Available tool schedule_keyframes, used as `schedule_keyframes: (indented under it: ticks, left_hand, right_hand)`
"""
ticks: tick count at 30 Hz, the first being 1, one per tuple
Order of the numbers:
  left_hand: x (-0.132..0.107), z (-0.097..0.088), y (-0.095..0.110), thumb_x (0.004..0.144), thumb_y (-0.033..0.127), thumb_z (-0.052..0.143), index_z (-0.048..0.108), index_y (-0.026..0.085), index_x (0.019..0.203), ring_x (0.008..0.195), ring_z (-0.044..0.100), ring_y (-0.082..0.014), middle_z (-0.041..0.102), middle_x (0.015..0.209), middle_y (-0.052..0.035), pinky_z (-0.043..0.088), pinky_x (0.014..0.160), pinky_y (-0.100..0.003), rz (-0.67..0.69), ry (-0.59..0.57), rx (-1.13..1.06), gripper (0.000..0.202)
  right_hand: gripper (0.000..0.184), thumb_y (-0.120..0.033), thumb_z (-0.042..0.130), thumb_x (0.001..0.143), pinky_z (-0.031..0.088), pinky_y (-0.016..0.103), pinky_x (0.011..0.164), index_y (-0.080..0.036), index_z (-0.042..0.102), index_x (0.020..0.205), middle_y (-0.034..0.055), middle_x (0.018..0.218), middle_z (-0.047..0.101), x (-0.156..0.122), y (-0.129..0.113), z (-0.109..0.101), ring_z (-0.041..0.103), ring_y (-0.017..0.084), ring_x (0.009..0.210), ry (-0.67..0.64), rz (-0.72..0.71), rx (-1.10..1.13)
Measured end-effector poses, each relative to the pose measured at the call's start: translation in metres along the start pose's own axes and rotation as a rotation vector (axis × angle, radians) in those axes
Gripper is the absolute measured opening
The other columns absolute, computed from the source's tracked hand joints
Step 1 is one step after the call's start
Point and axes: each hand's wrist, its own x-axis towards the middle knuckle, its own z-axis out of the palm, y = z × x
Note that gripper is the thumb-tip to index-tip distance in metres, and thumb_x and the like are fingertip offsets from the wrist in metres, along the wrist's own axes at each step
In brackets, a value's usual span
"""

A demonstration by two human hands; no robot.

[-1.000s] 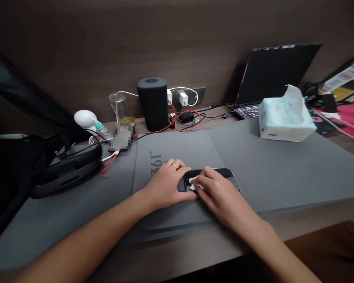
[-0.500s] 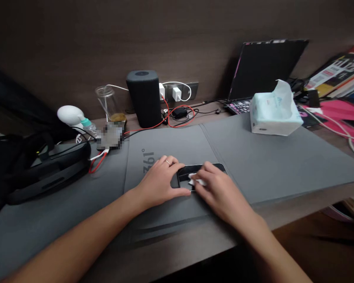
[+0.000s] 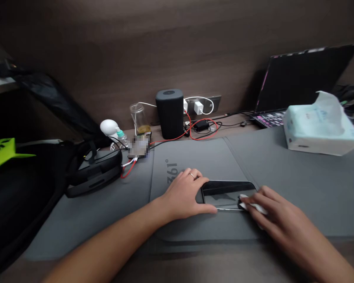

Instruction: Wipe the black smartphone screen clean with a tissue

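Black rectangular phone (image 3: 225, 192) lies held at one end by the half-curled left hand (image 3: 185, 194); the right hand (image 3: 274, 208) pinches crumpled white tissue (image 3: 259, 208) at the other.

Straight out past the left fingers (image 3: 195, 173) I can see a dark, rounded speaker (image 3: 171, 118) standing upright, a white charger (image 3: 198, 108) beside it and a black adapter (image 3: 201, 125) looped round by a red cable (image 3: 216, 127). A glass jar (image 3: 139, 116), amber at the base, sits off to the left of those fingers, with a curved black device (image 3: 98, 173) lower down. Out beyond the right fingers (image 3: 256, 198) there's an open laptop (image 3: 305, 80), and in front of it a pale blue tissue pack (image 3: 318, 127), one sheet sticking up.
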Motion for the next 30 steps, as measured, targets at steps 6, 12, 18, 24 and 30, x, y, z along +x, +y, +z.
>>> schedule_keyframes:
  ticks: [6,12,18,24,30]
  left_hand:
    - [0.0,0.0,0.0,0.075,0.065,0.071,0.061,0.019,0.123,0.107,0.053,-0.0261,0.059,0.118,-0.0087,0.047,0.097,-0.042,0.002,-0.006,-0.001,0.067]
    - [-0.001,0.0,0.001,0.077,0.066,0.069,0.06,0.018,0.125,0.106,0.053,-0.0262,0.059,0.118,-0.0092,0.047,0.096,-0.041,0.015,-0.013,0.018,0.068]
    - [0.0,0.0,-0.001,0.077,0.067,0.069,0.061,0.019,0.123,0.106,0.053,-0.0262,0.059,0.118,-0.0091,0.047,0.096,-0.041,0.012,0.001,0.032,0.067]
    - [-0.003,0.001,-0.001,0.081,0.062,0.068,0.059,0.02,0.125,0.108,0.053,-0.0266,0.059,0.119,-0.0092,0.046,0.098,-0.043,0.023,0.003,-0.003,0.062]
    - [-0.007,0.003,-0.001,0.082,0.056,0.069,0.058,0.022,0.124,0.108,0.052,-0.0274,0.058,0.119,-0.0085,0.047,0.096,-0.046,-0.005,-0.008,-0.01,0.055]
  right_hand:
    - [0.029,-0.045,0.047,0.096,0.052,0.039,0.07,-0.027,0.069,0.099,0.0081,0.092,0.067,-0.014,0.015,0.004,0.062,0.024,0.082,0.17,-0.079,-0.097]
    - [0.025,-0.04,0.047,0.096,0.051,0.041,0.074,-0.029,0.069,0.106,0.0069,0.105,0.073,-0.022,0.02,0.007,0.063,0.027,0.092,0.329,-0.207,-0.185]
    - [0.027,-0.038,0.047,0.097,0.052,0.04,0.075,-0.03,0.066,0.114,0.0051,0.108,0.073,-0.026,0.021,0.009,0.065,0.026,0.092,0.329,-0.242,-0.22]
    - [0.025,-0.037,0.049,0.097,0.052,0.037,0.076,-0.027,0.065,0.113,0.0076,0.103,0.07,-0.031,0.012,0.002,0.065,0.024,0.091,0.294,-0.102,-0.171]
    - [0.023,-0.024,0.045,0.099,0.05,0.036,0.075,-0.02,0.067,0.104,0.0094,0.091,0.065,-0.014,-0.021,0.001,0.06,0.022,0.085,0.138,-0.046,-0.134]
